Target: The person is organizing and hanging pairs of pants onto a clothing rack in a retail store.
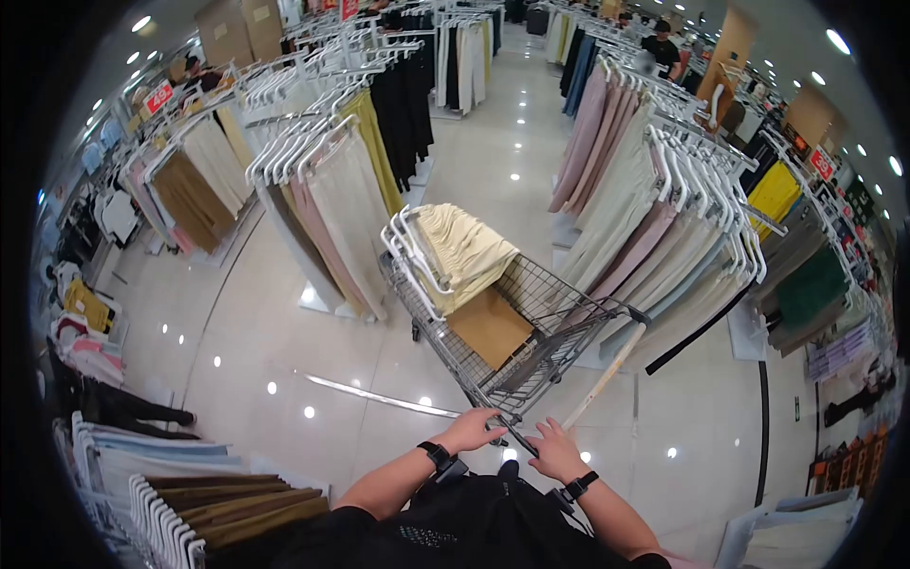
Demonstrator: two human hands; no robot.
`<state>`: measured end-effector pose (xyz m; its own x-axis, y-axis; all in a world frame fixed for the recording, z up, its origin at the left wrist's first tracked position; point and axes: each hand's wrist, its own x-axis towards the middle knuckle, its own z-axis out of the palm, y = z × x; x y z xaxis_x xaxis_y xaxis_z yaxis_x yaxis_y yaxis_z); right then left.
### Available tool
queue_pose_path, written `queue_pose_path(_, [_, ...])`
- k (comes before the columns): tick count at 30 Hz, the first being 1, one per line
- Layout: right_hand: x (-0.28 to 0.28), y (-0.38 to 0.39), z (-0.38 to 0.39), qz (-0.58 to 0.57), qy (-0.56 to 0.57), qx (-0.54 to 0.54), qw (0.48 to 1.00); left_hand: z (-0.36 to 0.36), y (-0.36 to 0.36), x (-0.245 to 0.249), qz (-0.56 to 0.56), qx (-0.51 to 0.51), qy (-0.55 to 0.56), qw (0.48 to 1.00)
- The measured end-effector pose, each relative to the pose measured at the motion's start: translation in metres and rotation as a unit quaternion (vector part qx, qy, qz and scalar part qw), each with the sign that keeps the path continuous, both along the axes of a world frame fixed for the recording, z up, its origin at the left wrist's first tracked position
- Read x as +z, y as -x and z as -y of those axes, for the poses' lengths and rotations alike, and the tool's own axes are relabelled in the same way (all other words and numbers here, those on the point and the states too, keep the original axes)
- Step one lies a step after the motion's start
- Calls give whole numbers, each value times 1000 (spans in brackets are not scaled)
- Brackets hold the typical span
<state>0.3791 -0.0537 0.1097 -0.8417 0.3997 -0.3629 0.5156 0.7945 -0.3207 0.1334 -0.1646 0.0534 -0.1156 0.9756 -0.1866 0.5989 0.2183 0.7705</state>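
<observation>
A metal wire shopping cart (559, 294) stands turned at an angle in front of me. My left hand (471, 430) is at the near corner of the cart, fingers bent loosely at the dark end of its handle. Close beside it, my right hand (559, 450) curls its fingers on the same dark part. From there a pale, worn handle bar (604, 375) runs up to a black corner piece. Inside the basket lie cream gathered trousers (464, 248) on white hangers (417, 261) and a flat brown piece (490, 327), perhaps cardboard. Parts of the fingertips are hidden.
Racks of hanging trousers stand close to the cart at left (346, 190) and right (654, 204). Brown trousers (242, 507) hang at lower left. A glossy tiled aisle (512, 156) runs ahead. A person in black (662, 52) is at the far right.
</observation>
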Motion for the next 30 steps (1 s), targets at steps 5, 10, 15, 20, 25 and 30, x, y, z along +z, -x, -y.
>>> queue_pose_path(5, [0,28,5,-15,54,64,996,8,-3,13,-66,41,19,997])
queue_pose_path(10, [-24,38,-27,-152,231,16,961,14,5,59,-192,102,72,973])
queue_pose_path(15, [-5,19,-101,-86,-76,-80,990,20,5,58,-295,141,-34,944])
queue_pose_path(20, [-33,37,-158,-12,-177,-42,983,0,18,23,-240,93,1,966])
queue_pose_path(25, [-57,56,-174,55,-174,17,983,-14,54,17,-218,98,36,970])
queue_pose_path(30, [-45,91,-183,158,-171,39,972,-27,87,13,-227,95,19,969])
